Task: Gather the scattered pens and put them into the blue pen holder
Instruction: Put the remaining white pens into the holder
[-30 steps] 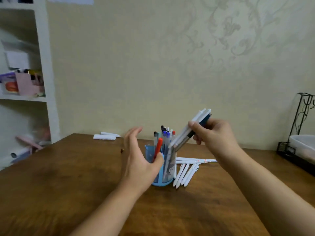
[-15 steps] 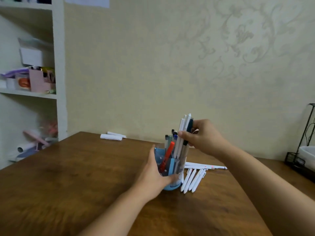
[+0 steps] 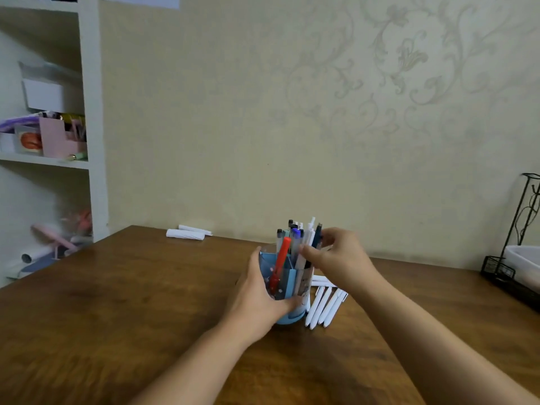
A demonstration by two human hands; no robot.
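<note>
The blue pen holder [image 3: 287, 317] stands upright mid-table, filled with several pens, among them a red pen [image 3: 280, 266]. My left hand [image 3: 257, 296] wraps around the holder's left side and grips it. My right hand [image 3: 340, 260] is at the holder's right rim, its fingers still closed around a bunch of white and dark pens [image 3: 309, 244] that stand inside the holder. Several white pens [image 3: 325, 306] lie on the table just right of the holder, partly hidden behind it and my right hand.
The wooden table [image 3: 117, 317] meets a beige wall at the back. Two white rolled objects [image 3: 187, 232] lie at the far edge. A black wire rack [image 3: 514, 258] with a white tray sits at the right. A white shelf unit [image 3: 87, 127] stands at left.
My right hand has brought the bunch of pens from tilted above the holder down into it, upright. My left hand has closed onto the holder's side.
</note>
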